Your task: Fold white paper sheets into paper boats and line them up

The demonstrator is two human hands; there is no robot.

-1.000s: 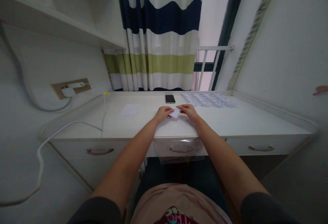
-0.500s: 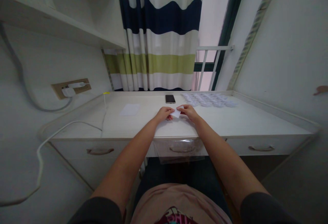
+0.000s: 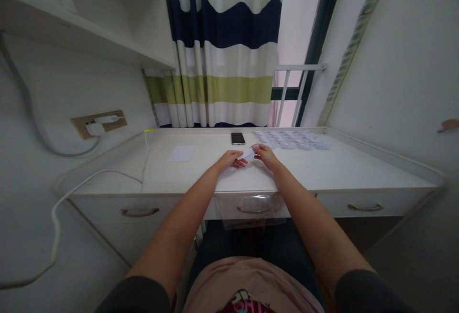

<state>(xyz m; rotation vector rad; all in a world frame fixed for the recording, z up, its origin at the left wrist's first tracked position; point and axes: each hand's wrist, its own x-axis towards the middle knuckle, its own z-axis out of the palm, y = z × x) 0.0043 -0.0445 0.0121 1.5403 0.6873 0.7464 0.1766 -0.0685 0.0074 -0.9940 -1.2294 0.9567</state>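
Observation:
Between my two hands, just above the white desk (image 3: 201,177), is a small piece of white paper (image 3: 246,154). My left hand (image 3: 229,159) pinches its left end, with the lower fingers curled beneath it. At the paper's right end my right hand (image 3: 264,155) grips with thumb and fingertips. Further left a white paper sheet (image 3: 181,153) lies flat on the desk. Behind my right hand, several small white folded pieces (image 3: 292,139) sit in rows; their exact make is too small to tell.
A dark phone (image 3: 237,138) lies behind my hands. Clear plastic (image 3: 251,210) hangs over the desk's front edge at the middle drawer. A white cable (image 3: 103,171) crosses the left side. A curtain (image 3: 229,59) hangs behind the desk, and a shelf (image 3: 107,40) juts out upper left.
The paper has turned and now stretches more sideways between my hands. My right hand has shifted slightly right and up; the left hand's fingers have opened a little under the paper.

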